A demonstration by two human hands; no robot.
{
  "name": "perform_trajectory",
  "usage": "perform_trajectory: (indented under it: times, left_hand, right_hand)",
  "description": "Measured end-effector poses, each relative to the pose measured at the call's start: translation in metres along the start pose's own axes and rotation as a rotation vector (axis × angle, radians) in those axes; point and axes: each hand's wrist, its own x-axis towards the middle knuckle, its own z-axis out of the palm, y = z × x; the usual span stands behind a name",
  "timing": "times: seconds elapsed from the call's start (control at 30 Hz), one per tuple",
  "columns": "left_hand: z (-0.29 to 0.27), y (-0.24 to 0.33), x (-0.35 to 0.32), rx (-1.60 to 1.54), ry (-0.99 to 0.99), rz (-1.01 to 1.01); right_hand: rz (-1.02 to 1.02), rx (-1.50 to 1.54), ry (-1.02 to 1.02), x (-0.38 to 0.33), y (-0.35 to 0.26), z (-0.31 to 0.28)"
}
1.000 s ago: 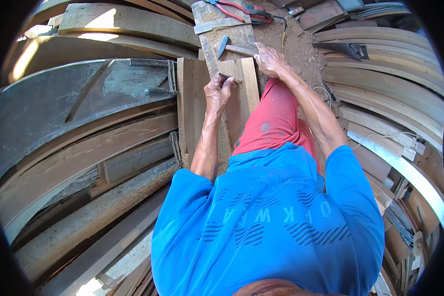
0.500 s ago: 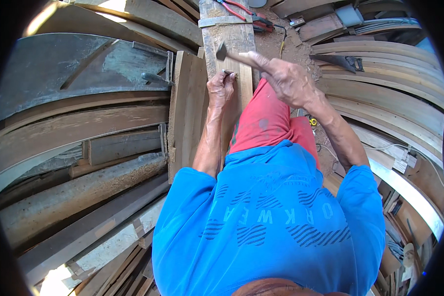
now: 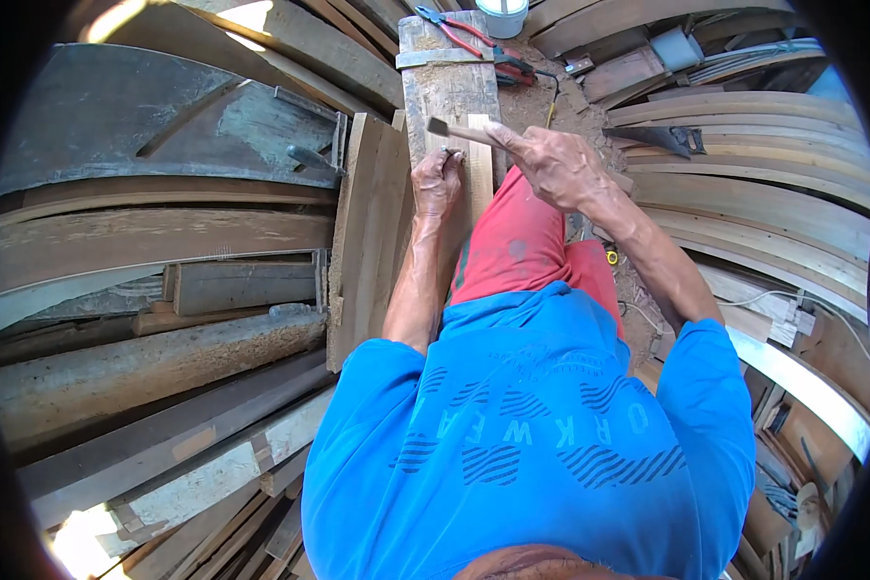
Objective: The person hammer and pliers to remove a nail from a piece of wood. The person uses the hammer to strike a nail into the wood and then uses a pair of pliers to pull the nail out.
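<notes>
My right hand (image 3: 556, 166) is wrapped round the wooden handle of a hammer (image 3: 464, 133). The hammer's dark head hangs just above my left fist, apart from it. My left hand (image 3: 437, 184) is closed on a slim metal-ended tool (image 3: 447, 151); only its short upper end shows, and its lower part is hidden. Both hands are over a pale wooden strip (image 3: 479, 159), which lies lengthwise on a worn plank bench (image 3: 445, 92). My knee in red trousers is against the strip's right side.
At the bench's far end lie red-handled pliers (image 3: 454, 35) by a crosspiece, with a white bucket (image 3: 503, 14) behind. Upright boards (image 3: 358, 232) stand close on the left. A handsaw (image 3: 659, 139) rests on stacked timber at right. Sawdust and a cable lie on the floor.
The hammer head has come down closer to the tool in my left hand, and my right hand has lowered slightly. My left hand keeps its grip. The whole view has shifted a little.
</notes>
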Motion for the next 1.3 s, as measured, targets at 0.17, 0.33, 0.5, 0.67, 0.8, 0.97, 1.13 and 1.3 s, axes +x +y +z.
perform_trajectory:
  times: [0.17,0.33,0.5,0.67,0.8,0.97,1.13,1.3]
  left_hand:
    - [0.001,-0.005,-0.003,-0.037,0.055,0.033]
    - [-0.009,0.006,-0.003,-0.062,-0.040,-0.170]
    - [-0.030,0.048,0.048,0.037,0.167,-0.122]
    - [-0.013,0.083,0.093,0.964,-0.971,0.052]
    - [-0.016,0.034,0.070,1.034,-1.038,0.282]
    - [-0.019,0.034,0.062,0.887,-0.755,0.232]
    - [-0.022,0.036,0.055,0.870,-0.689,0.194]
    - [-0.027,0.027,0.083,0.974,-1.086,0.208]
  right_hand:
    - [-0.182,0.245,0.336,-0.001,-0.022,0.014]
    - [0.113,0.249,0.154,-0.006,-0.013,0.000]
    - [0.375,0.532,0.171,0.003,-0.011,0.008]
    - [0.466,0.729,0.231,0.004,0.005,0.041]
    - [0.528,0.815,0.215,-0.018,0.019,0.048]
    - [0.613,0.945,0.210,-0.047,0.034,0.057]
    - [0.652,1.021,0.286,-0.062,0.027,0.066]
    - [0.597,1.051,0.285,-0.070,0.023,0.078]
